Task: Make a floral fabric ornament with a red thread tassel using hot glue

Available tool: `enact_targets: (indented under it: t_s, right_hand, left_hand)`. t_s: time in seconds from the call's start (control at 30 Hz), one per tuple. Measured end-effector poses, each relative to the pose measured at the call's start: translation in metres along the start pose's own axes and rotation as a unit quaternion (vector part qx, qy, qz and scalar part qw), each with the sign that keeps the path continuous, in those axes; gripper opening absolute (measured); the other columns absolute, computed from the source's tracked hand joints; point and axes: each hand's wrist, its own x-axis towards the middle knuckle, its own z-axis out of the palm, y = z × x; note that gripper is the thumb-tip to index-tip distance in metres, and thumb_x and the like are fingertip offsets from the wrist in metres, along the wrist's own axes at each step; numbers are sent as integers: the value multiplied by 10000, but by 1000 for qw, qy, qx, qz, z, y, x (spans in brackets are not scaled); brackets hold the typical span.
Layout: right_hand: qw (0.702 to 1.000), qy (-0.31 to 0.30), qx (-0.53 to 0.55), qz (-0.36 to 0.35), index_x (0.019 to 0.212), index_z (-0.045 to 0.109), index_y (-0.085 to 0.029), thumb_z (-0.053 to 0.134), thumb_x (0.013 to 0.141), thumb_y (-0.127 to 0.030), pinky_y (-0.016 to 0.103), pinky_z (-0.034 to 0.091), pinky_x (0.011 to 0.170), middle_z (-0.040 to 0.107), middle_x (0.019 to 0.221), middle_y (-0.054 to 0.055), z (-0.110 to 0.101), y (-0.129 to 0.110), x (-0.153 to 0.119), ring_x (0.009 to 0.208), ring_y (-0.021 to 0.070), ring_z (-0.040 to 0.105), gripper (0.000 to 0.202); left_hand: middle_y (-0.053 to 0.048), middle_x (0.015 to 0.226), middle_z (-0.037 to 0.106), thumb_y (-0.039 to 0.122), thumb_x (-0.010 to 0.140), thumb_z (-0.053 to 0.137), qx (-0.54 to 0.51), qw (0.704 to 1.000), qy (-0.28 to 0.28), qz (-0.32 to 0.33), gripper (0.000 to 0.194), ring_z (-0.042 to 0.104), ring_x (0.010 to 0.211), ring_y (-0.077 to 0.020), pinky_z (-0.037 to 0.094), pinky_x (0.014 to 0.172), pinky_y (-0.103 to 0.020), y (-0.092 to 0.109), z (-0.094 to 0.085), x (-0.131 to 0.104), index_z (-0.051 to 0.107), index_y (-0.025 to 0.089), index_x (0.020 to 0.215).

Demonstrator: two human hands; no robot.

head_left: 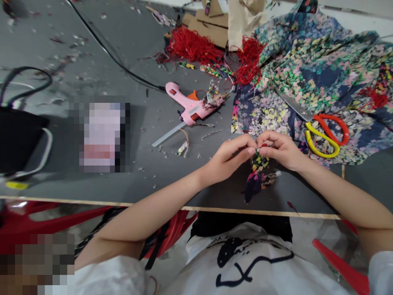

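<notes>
My left hand (235, 155) and my right hand (278, 149) meet over the table near its front edge, both with fingers pinched. Between them is a small strip of dark floral fabric (259, 164), which hangs down toward the tabletop. A bit of red shows at my right fingertips; what it belongs to is too small to tell. Just beyond my right hand spreads a large floral cloth (319, 78). On it lie scissors (316, 119) with one red and one yellow handle. Left of the cloth, a pink glue gun (193, 106) rests on its side with a glue stick (168, 134) sticking out.
Red thread bundles (196, 47) and pieces of cardboard (211, 26) lie at the back. A black cord (113, 59) runs to the glue gun. At the left are a blurred-out phone-like object (102, 135) and a black bag (20, 135). Scraps litter the grey table (147, 172).
</notes>
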Motion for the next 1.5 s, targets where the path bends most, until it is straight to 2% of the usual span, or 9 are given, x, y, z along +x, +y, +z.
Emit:
enact_targets:
  t_s: [0.1, 0.17, 0.23, 0.3, 0.4, 0.47, 0.77, 1.1, 1.5]
  right_hand:
    - [998, 12, -50, -22, 834, 557, -194, 634, 836, -390, 240, 413, 637, 539, 753, -26, 0, -1, 1, 651, 87, 500, 210]
    - [985, 68, -143, -75, 854, 559, -205, 643, 829, -368, 283, 439, 738, 582, 860, 8, 2, -4, 1, 788, 126, 552, 185]
    - [943, 148, -262, -145, 843, 555, -214, 665, 810, -343, 322, 423, 821, 593, 917, 27, 4, -9, 0, 902, 160, 547, 174]
    - [910, 170, -333, -181, 780, 537, -211, 642, 827, -318, 300, 412, 776, 578, 829, 12, 8, -13, -3, 837, 147, 532, 156]
    - [936, 107, -311, -124, 679, 483, -198, 561, 875, -289, 232, 340, 555, 463, 612, -44, 15, -17, -7, 573, 84, 421, 230]
    - [957, 91, -270, -62, 657, 458, -195, 553, 868, -289, 222, 277, 482, 401, 559, -63, 18, -18, -8, 507, 66, 349, 249]
    - [977, 98, -185, 31, 656, 470, -192, 532, 828, -318, 224, 248, 458, 391, 549, -62, 18, -20, -5, 496, 64, 325, 222]
    - [986, 90, -133, 38, 657, 500, -191, 556, 835, -386, 226, 313, 495, 441, 572, -43, 16, -19, -5, 536, 81, 397, 269]
    - [983, 88, -161, 24, 699, 533, -183, 526, 857, -346, 234, 322, 507, 478, 596, -36, 16, -20, -6, 539, 81, 405, 227]
  left_hand:
    - [43, 622, 412, 411, 941, 459, 14, 1000, 17, -4, 314, 365, 563, -80, 348, 569, -214, 0, 1, 0, 487, 170, 741]
    - [44, 615, 406, 409, 938, 468, 31, 998, 50, 5, 321, 367, 567, -79, 350, 581, -214, 0, 1, 0, 480, 170, 723]
    - [47, 612, 400, 398, 941, 467, 41, 996, 80, 10, 325, 369, 566, -75, 343, 581, -212, -1, 2, -1, 467, 171, 707]
    - [47, 611, 403, 404, 943, 460, 43, 995, 87, 4, 330, 372, 562, -74, 335, 571, -211, -2, 3, -1, 463, 173, 707]
    - [43, 613, 423, 440, 938, 456, 41, 996, 74, -11, 348, 394, 566, -78, 343, 574, -215, -5, 4, 0, 471, 174, 713]
    - [43, 613, 434, 445, 937, 456, 33, 997, 64, -20, 347, 407, 566, -78, 349, 578, -216, -7, 5, 0, 478, 174, 720]
    - [45, 605, 456, 429, 930, 477, 15, 997, 57, -40, 316, 440, 552, -75, 372, 575, -213, -7, 5, 0, 498, 174, 744]
    - [37, 617, 507, 494, 916, 474, -17, 998, 41, -53, 361, 484, 533, -71, 410, 521, -192, -5, 4, 2, 492, 175, 749]
    - [33, 627, 492, 495, 898, 502, -60, 995, 32, -78, 363, 484, 561, -84, 436, 568, -213, -5, 3, 4, 492, 172, 733]
